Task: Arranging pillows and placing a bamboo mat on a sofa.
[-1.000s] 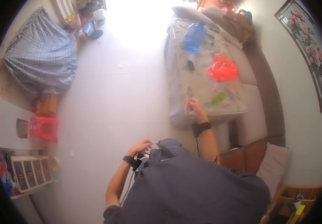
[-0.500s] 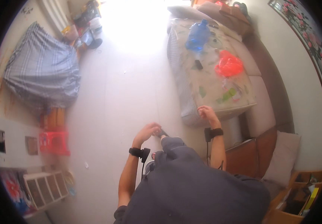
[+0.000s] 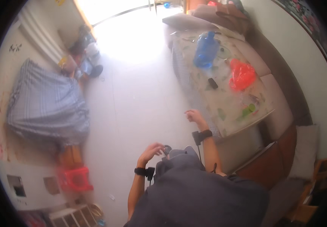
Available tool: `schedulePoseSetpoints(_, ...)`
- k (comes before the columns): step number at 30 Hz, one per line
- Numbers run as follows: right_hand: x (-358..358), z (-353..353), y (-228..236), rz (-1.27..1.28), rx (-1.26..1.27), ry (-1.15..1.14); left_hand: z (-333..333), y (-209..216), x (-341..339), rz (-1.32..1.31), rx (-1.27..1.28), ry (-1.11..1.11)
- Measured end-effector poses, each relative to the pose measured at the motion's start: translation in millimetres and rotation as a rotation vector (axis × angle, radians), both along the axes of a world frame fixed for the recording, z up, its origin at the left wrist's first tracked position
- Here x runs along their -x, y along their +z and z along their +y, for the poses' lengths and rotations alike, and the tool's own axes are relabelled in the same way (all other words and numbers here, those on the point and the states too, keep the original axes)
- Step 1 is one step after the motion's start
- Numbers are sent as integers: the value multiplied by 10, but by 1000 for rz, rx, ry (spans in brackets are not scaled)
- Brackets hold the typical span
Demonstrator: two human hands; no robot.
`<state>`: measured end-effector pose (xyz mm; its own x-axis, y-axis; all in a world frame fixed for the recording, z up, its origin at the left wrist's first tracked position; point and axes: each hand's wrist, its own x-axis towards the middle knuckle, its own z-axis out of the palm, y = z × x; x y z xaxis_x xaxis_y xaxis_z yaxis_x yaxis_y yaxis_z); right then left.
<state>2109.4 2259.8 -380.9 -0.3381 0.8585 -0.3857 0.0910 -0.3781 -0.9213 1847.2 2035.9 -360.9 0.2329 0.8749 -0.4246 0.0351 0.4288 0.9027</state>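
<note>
My left hand [image 3: 152,152] hangs in front of my body above the floor, its fingers loosely bent and apart, with nothing seen in them. By its fingertips a dark shape [image 3: 167,150] shows at my foot, too blurred to name; I cannot see any contact. My right hand [image 3: 194,116] hovers over the floor beside the near left side of the covered table [image 3: 229,128]. One finger stretches out to the left and the others are half bent; it appears to hold nothing. Black straps with small boxes and cables sit on both wrists.
On the table are a blue water jug [image 3: 206,51], a red plastic bag [image 3: 242,75], a dark small block [image 3: 213,83] and a green item [image 3: 248,110]. A sofa [image 3: 284,109] runs along the right. Left stand a cloth-draped thing [image 3: 48,104] and a red stool [image 3: 75,179].
The view has shifted forward, and the table and red stool sit lower in it. My right hand has moved from the table's near corner to the left, over the floor.
</note>
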Motion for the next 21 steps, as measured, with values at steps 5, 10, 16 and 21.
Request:
schedulePoseSetpoints(5,448,225,570,-29,-204,267,81,-86,420,-42,120,-38)
schedulePoseSetpoints(10,-110,-296,778,-78,-275,49,301,98,351,-276,86,-218)
schedulePoseSetpoints(16,-1037,-2058,591,-120,-175,-556,543,-15,-119,-221,10,-691)
schedulePoseSetpoints(21,-1489,-4136,661,-243,-35,-981,330,-25,-823,-178,6,-1038)
